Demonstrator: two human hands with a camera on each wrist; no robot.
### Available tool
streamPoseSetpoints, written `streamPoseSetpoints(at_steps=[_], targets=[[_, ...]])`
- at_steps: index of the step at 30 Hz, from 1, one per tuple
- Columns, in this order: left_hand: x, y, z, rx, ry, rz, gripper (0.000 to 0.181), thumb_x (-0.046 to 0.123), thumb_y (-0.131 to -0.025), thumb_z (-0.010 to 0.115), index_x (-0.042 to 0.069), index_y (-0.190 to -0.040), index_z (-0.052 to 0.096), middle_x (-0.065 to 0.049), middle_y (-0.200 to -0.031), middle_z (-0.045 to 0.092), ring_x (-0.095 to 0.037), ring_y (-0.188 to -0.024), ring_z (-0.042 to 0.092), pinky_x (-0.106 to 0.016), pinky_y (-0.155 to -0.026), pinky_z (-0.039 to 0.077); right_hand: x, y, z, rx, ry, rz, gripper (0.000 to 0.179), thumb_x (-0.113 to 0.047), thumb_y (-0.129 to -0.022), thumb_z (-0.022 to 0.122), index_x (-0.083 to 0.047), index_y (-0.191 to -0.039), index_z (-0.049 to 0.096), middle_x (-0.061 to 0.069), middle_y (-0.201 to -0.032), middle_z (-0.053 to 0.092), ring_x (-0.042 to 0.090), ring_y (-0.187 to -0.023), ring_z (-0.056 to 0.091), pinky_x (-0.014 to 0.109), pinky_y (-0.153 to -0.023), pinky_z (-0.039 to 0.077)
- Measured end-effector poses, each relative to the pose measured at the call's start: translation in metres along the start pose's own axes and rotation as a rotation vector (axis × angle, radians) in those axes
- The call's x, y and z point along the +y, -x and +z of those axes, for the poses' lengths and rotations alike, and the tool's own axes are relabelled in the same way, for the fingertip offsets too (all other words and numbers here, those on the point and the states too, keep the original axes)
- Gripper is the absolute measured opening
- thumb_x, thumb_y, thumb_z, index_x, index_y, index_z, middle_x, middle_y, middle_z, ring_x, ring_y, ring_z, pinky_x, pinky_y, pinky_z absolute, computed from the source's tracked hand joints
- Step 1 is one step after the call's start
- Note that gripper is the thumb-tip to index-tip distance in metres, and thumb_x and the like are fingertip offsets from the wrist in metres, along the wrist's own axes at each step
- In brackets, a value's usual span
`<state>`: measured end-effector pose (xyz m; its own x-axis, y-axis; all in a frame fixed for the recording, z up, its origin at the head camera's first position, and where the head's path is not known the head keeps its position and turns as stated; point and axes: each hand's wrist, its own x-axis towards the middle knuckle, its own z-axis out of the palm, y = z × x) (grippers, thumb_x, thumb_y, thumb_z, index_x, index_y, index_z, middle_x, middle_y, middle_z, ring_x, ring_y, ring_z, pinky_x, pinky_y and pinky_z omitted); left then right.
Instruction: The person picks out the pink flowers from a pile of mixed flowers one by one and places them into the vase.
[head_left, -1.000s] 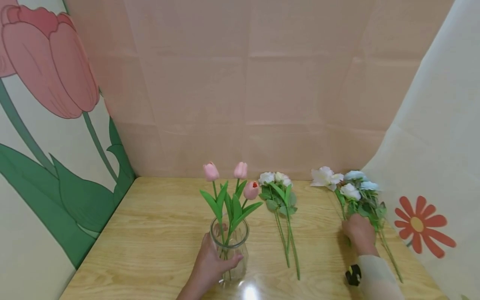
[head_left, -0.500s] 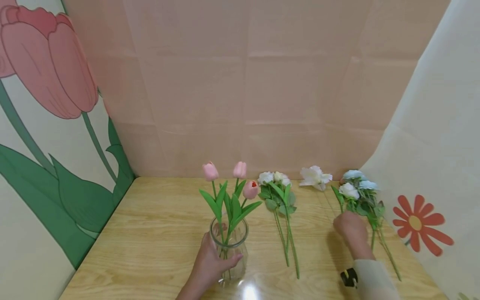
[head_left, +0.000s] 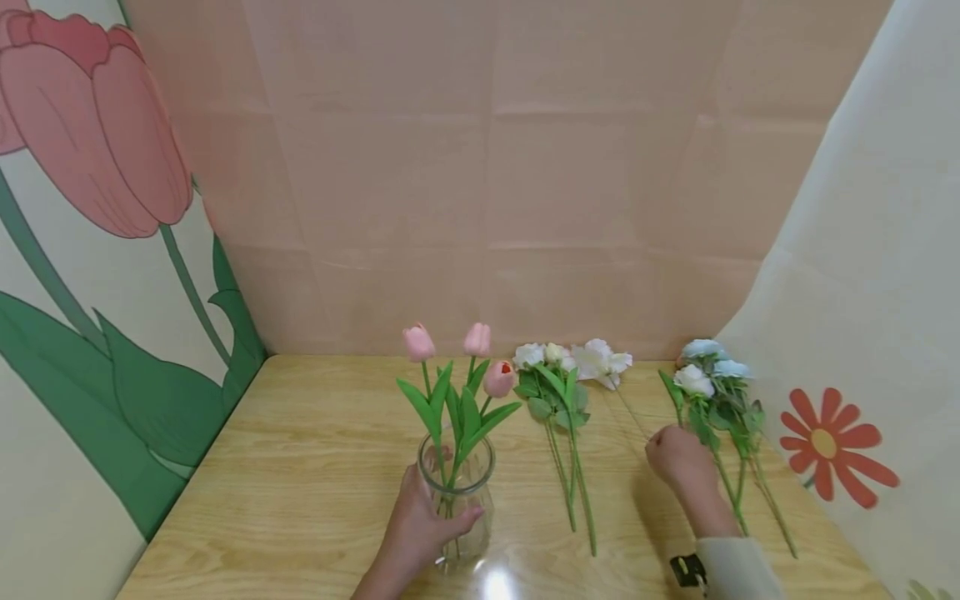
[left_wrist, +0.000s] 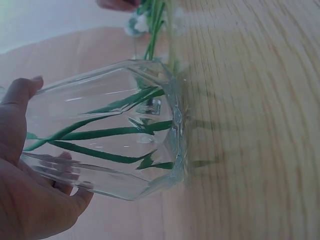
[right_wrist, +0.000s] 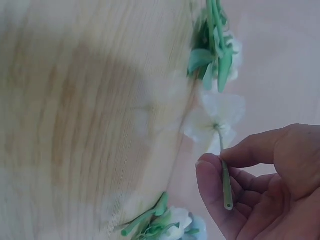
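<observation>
A clear faceted glass vase (head_left: 480, 508) stands on the table with several green stems inside, and my left hand (head_left: 423, 517) grips its side. Pink tulips (head_left: 498, 379) rise above its rim. In the left wrist view, the fingers and thumb of that hand (left_wrist: 35, 185) wrap the glass. On the right, my right hand (head_left: 682, 458) pinches the thin stem of a white flower (head_left: 600, 362) with broad petals. The right wrist view has this hand (right_wrist: 270, 175) holding the stem (right_wrist: 226, 187) between thumb and fingers, its cut end pointing back toward the palm.
A bunch of white roses (head_left: 553, 358) with long green stems lies between the vase and my right hand. Farther right lies another bunch with blue flowers (head_left: 705, 348) and a white rose (head_left: 693, 381). A pink cloth (head_left: 487, 208) hangs behind the wooden table (head_left: 322, 467).
My right hand has moved left with the white flower, drawing it away from the right-hand bunch toward the middle one. The left hand and vase have stayed in place.
</observation>
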<state>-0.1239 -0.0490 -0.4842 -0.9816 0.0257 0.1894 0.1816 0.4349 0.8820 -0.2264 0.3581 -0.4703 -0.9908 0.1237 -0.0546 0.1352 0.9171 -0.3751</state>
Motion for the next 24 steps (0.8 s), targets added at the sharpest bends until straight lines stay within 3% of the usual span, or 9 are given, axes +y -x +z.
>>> streamPoseSetpoints(at_steps=[4,8,14,18,24], targets=[[-0.001,0.0,0.0,0.005,-0.013,0.013,0.092,0.05,-0.071,0.088,0.014,-0.145,0.046,-0.019,-0.131,0.052,-0.039,-0.121,0.055,-0.063,-0.099,0.048,-0.009,0.007,0.005,0.011,-0.005,-0.041,0.036,-0.008,-0.089,0.045,-0.019,-0.055,0.039,-0.004,-0.052,0.033,0.014,-0.049,0.031,0.028,-0.046,0.029],[0.0,0.0,0.0,0.007,-0.01,0.001,0.091,0.045,-0.072,0.089,0.014,-0.145,0.045,-0.021,-0.132,0.052,-0.041,-0.122,0.055,-0.064,-0.1,0.048,-0.015,0.011,0.008,0.0,-0.005,-0.053,0.03,-0.008,-0.09,0.049,-0.015,-0.061,0.051,0.001,-0.058,0.047,0.017,-0.051,0.043,0.03,-0.048,0.035],[0.0,0.0,0.001,0.006,-0.011,-0.002,0.09,0.043,-0.072,0.09,0.014,-0.145,0.046,-0.022,-0.133,0.051,-0.043,-0.122,0.054,-0.064,-0.1,0.047,-0.014,0.01,0.014,-0.04,0.019,-0.071,0.015,-0.01,-0.094,0.055,-0.005,-0.088,0.068,0.007,-0.079,0.067,0.019,-0.063,0.06,0.04,-0.061,0.051],[0.0,0.0,0.001,0.002,-0.005,0.003,0.09,0.045,-0.072,0.089,0.014,-0.145,0.046,-0.021,-0.133,0.051,-0.042,-0.123,0.054,-0.064,-0.1,0.047,-0.011,0.01,0.017,-0.035,0.022,-0.074,0.012,-0.011,-0.095,0.06,-0.002,-0.097,0.068,0.01,-0.089,0.069,0.022,-0.075,0.062,0.045,-0.068,0.054],[0.0,0.0,0.0,0.002,-0.001,-0.01,0.09,0.042,-0.071,0.09,0.016,-0.145,0.046,-0.021,-0.134,0.051,-0.041,-0.123,0.054,-0.064,-0.1,0.047,-0.008,0.011,0.016,-0.053,0.016,-0.069,0.017,-0.014,-0.095,0.061,0.0,-0.102,0.066,0.014,-0.094,0.069,0.024,-0.078,0.062,0.044,-0.065,0.053]])
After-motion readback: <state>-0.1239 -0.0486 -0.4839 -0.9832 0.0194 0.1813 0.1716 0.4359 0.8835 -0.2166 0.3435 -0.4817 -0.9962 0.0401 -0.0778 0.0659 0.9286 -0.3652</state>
